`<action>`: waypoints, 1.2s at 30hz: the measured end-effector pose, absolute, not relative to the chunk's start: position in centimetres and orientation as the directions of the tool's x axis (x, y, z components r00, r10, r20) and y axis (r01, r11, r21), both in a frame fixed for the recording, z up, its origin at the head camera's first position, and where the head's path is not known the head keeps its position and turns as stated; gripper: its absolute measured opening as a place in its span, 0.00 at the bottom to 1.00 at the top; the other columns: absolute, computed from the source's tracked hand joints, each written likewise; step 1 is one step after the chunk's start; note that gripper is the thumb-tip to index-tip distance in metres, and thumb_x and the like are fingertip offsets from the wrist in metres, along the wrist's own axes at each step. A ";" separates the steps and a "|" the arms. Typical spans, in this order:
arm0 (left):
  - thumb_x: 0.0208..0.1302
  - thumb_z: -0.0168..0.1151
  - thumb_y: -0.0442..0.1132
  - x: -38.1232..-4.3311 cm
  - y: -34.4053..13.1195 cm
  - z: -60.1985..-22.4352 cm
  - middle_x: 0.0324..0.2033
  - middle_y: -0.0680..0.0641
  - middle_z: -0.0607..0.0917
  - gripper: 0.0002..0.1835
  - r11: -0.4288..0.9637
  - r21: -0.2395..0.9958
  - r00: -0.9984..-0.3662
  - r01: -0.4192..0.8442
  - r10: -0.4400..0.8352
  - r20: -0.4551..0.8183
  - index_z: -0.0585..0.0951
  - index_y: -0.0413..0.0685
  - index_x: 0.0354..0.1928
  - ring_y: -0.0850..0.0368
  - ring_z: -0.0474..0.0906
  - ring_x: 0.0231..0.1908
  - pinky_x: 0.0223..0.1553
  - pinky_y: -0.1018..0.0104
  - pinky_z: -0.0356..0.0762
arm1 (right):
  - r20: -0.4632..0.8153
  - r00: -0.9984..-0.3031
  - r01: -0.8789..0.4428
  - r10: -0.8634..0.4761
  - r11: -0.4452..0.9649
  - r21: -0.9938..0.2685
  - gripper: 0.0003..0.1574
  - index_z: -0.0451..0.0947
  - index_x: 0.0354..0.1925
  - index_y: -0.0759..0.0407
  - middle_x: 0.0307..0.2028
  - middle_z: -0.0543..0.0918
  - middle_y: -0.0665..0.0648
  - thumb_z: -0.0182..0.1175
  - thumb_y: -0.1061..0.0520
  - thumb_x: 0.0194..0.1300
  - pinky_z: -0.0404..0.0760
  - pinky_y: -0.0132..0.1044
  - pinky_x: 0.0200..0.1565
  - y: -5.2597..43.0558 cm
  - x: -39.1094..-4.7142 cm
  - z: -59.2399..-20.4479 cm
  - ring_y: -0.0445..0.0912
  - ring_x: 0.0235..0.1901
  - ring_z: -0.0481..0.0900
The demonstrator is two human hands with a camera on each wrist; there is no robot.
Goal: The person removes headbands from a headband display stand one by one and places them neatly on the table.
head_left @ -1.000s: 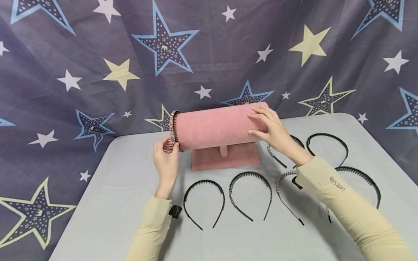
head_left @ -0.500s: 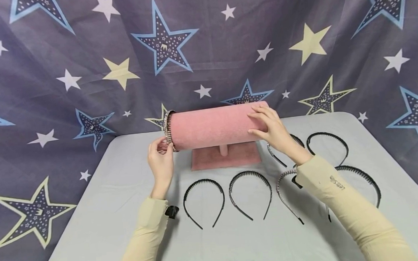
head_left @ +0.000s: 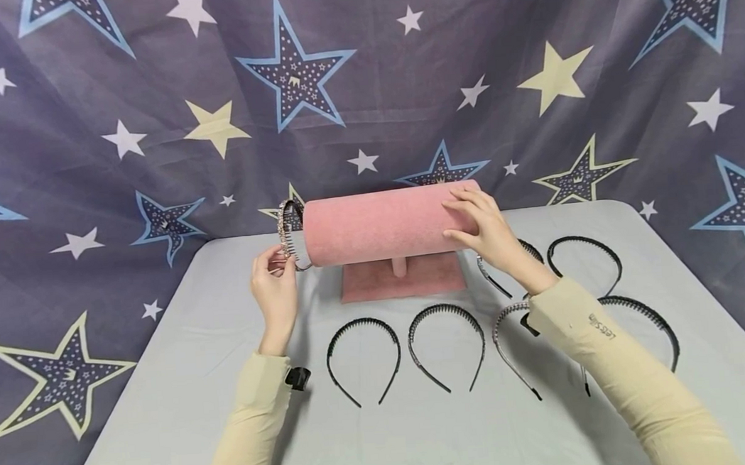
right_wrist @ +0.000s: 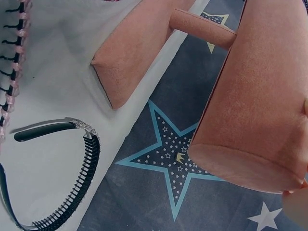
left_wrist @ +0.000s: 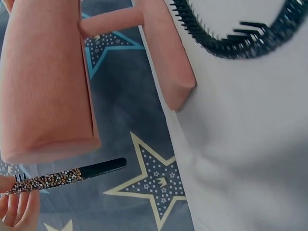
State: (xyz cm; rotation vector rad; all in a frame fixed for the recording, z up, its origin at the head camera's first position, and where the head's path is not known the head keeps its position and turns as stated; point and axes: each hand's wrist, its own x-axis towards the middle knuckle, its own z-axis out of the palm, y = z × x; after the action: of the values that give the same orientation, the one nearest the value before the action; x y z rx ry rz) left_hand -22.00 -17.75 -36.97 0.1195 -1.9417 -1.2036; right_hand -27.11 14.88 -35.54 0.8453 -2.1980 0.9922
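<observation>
My left hand (head_left: 273,288) pinches a headband (head_left: 284,238) with a glittery beaded outer band and dark inner teeth. This headband stands just off the left end of the pink padded roll (head_left: 378,226), with a narrow gap between them. In the left wrist view, the beaded headband (left_wrist: 53,181) shows a plain black tip, and fingers (left_wrist: 21,211) hold its beaded part. Across the roll's right end rests my right hand (head_left: 491,236), fingers on top and thumb on the front. Only parts of that hand (right_wrist: 296,207) show in the right wrist view.
The roll stands on a post over a pink base (head_left: 376,288). In front lie a black headband (head_left: 362,323) and another toothed headband (head_left: 444,308). Several more, including a black headband (head_left: 581,240), lie at right, some under my right arm. A star-patterned curtain (head_left: 363,84) hangs behind the grey-covered table (head_left: 183,386).
My left hand has moved left, drawing the beaded headband from around the roll's left end to just beyond it. The roll's left end has shifted slightly. My right hand has stayed in place.
</observation>
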 end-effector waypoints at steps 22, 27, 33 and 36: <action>0.52 0.59 0.25 -20.3 -21.9 -37.2 0.32 0.37 0.77 0.13 0.621 0.742 -0.660 0.254 -0.449 0.602 0.78 0.31 0.41 0.51 0.75 0.30 0.32 0.85 0.68 | 0.714 -0.627 -0.741 -0.312 0.521 -0.423 0.32 0.74 0.49 0.65 0.55 0.69 0.64 0.69 0.62 0.42 0.49 0.47 0.63 15.0 -27.2 -35.6 0.59 0.59 0.57; 0.51 0.59 0.25 -19.9 -22.9 -37.3 0.32 0.36 0.77 0.13 0.644 0.723 -0.664 0.248 -0.431 0.611 0.79 0.31 0.42 0.50 0.76 0.31 0.32 0.86 0.68 | 0.712 -0.628 -0.741 -0.313 0.520 -0.425 0.32 0.74 0.49 0.65 0.55 0.69 0.64 0.69 0.62 0.42 0.50 0.47 0.63 14.9 -27.2 -35.6 0.58 0.59 0.57; 0.51 0.59 0.25 -19.4 -24.1 -37.1 0.32 0.36 0.78 0.14 0.667 0.705 -0.667 0.240 -0.415 0.619 0.79 0.31 0.42 0.49 0.76 0.31 0.32 0.85 0.68 | 0.711 -0.631 -0.739 -0.311 0.520 -0.428 0.31 0.74 0.49 0.65 0.55 0.69 0.63 0.69 0.62 0.42 0.50 0.47 0.63 15.0 -27.1 -35.5 0.58 0.59 0.57; 0.51 0.59 0.25 -19.2 -24.7 -36.8 0.31 0.36 0.79 0.14 0.681 0.696 -0.672 0.226 -0.408 0.618 0.79 0.32 0.42 0.54 0.75 0.30 0.31 0.85 0.67 | 0.709 -0.632 -0.738 -0.312 0.522 -0.428 0.32 0.74 0.49 0.65 0.56 0.69 0.64 0.69 0.62 0.42 0.50 0.47 0.63 15.0 -27.2 -35.6 0.58 0.59 0.57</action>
State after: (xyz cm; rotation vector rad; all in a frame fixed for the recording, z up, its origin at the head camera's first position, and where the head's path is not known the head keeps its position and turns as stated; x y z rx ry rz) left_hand -19.16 -24.74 -36.84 0.1395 -2.0842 -1.0001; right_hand -27.16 14.99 -35.56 0.8514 -2.2009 0.9900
